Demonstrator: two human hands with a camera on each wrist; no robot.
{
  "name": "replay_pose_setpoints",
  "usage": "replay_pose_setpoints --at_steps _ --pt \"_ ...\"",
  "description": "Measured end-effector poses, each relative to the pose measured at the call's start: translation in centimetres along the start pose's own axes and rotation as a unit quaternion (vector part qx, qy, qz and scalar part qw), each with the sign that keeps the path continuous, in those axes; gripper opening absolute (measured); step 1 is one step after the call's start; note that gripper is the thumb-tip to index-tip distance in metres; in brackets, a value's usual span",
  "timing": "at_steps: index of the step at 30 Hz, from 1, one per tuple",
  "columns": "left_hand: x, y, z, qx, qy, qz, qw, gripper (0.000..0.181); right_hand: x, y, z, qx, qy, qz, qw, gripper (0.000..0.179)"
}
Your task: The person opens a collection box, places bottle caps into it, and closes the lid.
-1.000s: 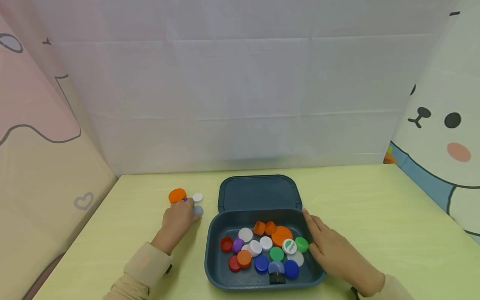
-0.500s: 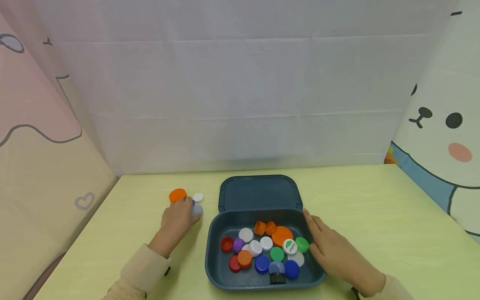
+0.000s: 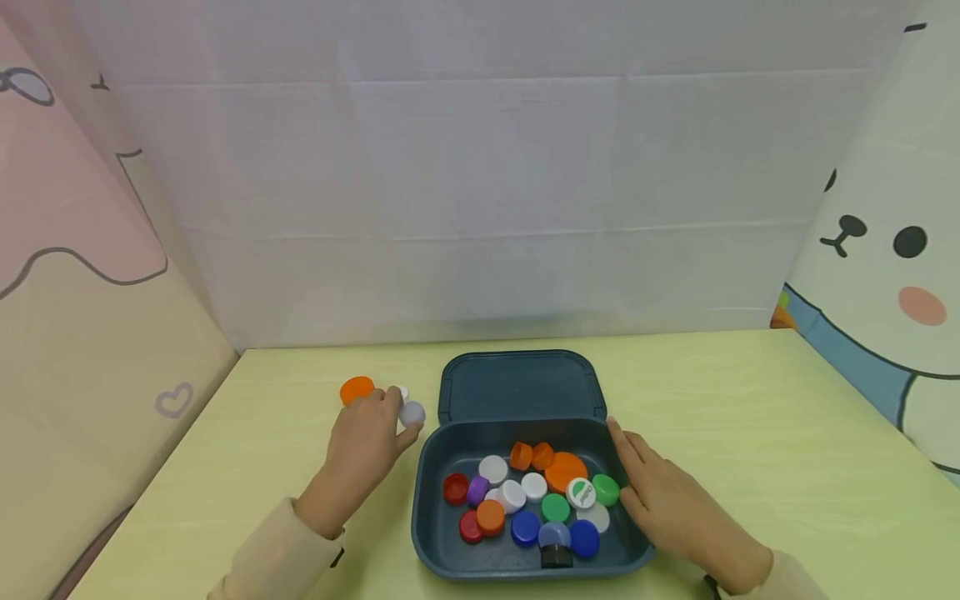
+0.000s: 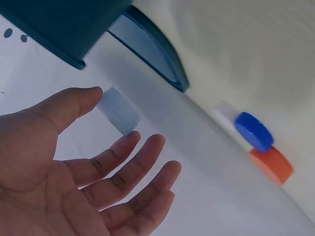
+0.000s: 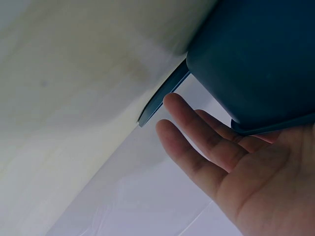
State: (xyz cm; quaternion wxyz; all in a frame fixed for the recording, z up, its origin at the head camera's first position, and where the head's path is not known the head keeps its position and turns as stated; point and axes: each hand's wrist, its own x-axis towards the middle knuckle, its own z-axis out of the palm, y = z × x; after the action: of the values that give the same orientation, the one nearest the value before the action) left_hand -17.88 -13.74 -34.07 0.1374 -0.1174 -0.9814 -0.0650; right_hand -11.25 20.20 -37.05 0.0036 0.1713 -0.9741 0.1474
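My left hand (image 3: 362,443) pinches a pale blue-grey bottle cap (image 4: 119,112) between thumb and index fingertip, held off the table just left of the box. The other fingers are loosely bent in the left wrist view. Beyond that hand lie an orange cap (image 3: 357,389), a white cap (image 4: 225,114) and a blue cap (image 4: 253,132); the blue one is hidden by the hand in the head view. At the right side of a dark blue-grey plastic box (image 3: 424,533), my right hand (image 3: 666,502) rests against the wall, fingers extended.
Inside the box lie several caps, among them a red one (image 3: 455,489), a green one (image 3: 556,507) and a large orange one (image 3: 566,472). The lid (image 3: 521,387) lies directly behind the box on the pale yellow table (image 3: 712,400). A white sheet (image 3: 480,208) hangs along the back.
The left hand has picked up the pale blue-grey cap and moved slightly right toward the box, now covering the blue cap and part of the white one. The right hand stays put.
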Motion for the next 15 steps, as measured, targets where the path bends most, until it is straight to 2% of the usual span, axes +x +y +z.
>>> replay_pose_setpoints --at_steps 11,15 --pt "-1.6 3.5 -2.1 0.024 -0.004 0.036 0.9990 0.038 0.0 0.0 0.0 0.000 -0.004 0.002 1.0000 0.065" --pt "-2.5 4.8 -2.5 0.025 -0.028 0.056 0.9977 0.042 0.0 0.0 0.0 0.003 -0.005 0.003 1.0000 0.065"
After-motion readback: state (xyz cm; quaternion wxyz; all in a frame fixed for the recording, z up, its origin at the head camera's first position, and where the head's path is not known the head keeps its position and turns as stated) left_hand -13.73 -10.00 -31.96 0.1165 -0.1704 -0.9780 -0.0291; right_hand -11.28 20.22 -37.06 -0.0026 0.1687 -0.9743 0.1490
